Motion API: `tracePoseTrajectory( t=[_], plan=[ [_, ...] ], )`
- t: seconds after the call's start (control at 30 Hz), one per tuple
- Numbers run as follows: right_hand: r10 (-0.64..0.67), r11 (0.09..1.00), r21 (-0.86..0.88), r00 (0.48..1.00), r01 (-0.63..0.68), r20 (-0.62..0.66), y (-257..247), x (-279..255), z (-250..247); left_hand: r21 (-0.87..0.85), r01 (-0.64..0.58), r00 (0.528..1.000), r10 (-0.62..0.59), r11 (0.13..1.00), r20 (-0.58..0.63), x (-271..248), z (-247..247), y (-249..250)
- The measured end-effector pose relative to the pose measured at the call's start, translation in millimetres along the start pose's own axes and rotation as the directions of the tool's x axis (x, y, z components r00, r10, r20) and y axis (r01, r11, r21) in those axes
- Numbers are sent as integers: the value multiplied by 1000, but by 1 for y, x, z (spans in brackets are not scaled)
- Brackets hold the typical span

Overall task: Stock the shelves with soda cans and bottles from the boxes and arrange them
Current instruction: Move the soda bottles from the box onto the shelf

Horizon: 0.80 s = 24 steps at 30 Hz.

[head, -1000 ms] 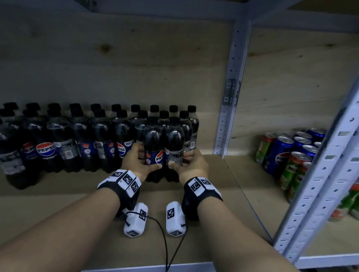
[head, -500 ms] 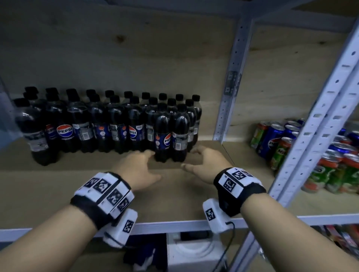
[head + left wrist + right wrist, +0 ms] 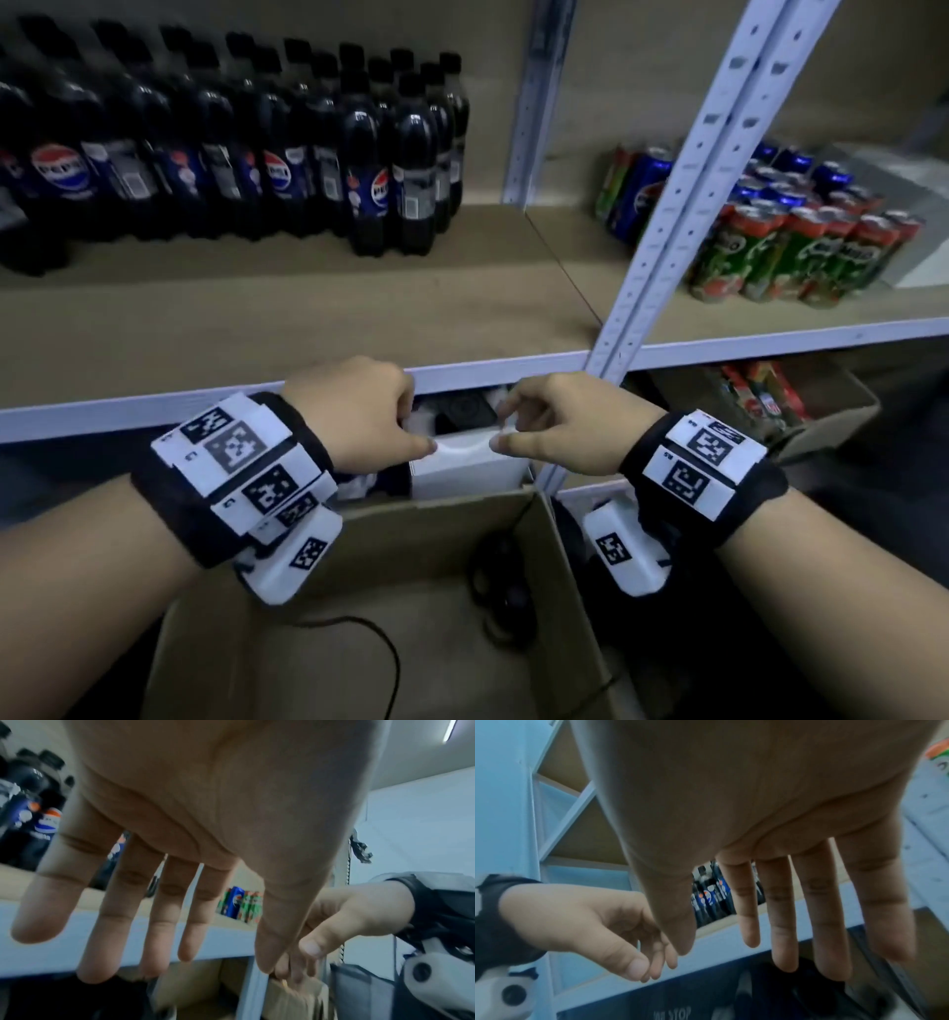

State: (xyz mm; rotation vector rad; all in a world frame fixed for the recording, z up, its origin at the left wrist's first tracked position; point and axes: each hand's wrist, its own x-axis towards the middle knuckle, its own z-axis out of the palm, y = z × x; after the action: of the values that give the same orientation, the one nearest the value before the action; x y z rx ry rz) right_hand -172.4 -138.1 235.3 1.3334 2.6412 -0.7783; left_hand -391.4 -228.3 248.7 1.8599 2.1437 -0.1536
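Observation:
Dark Pepsi bottles stand in rows on the left of the wooden shelf; two of them stand in front at the right end. Both hands hang below the shelf's front edge, above an open cardboard box. My left hand and right hand are close together, thumbs almost meeting, and hold nothing. The left wrist view shows my left hand's fingers loose and spread. In the right wrist view my right hand's fingers hang just as loose and bare.
Blue Pepsi cans and green-red cans fill the right bay behind a white upright post. A white box sits under the shelf. Black cable lies in the cardboard box. A second carton with cans sits lower right.
Both hands let go of the two front bottles, drew back off the shelf and dropped below its edge over the cardboard box. The view tilted downward.

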Motion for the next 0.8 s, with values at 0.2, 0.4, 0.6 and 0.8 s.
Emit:
tracePoseTrajectory(
  t=[0.2,0.4,0.6,0.8],
  plan=[
    [55,997,-56,981,-46,186,14,-17,61,34,-119,968,108,992,224,-1,87,12],
    [134,972,-229,914,-46,384,27,-1,123,-22,-157,917,154,987,367,27,200,21],
    [226,943,-318,882,-93,412,41,16,143,-420,-129,952,231,898,201,65,289,38],
    [250,936,-331,886,-119,389,43,33,147,-589,-166,971,236,791,43,92,322,53]
  ],
)
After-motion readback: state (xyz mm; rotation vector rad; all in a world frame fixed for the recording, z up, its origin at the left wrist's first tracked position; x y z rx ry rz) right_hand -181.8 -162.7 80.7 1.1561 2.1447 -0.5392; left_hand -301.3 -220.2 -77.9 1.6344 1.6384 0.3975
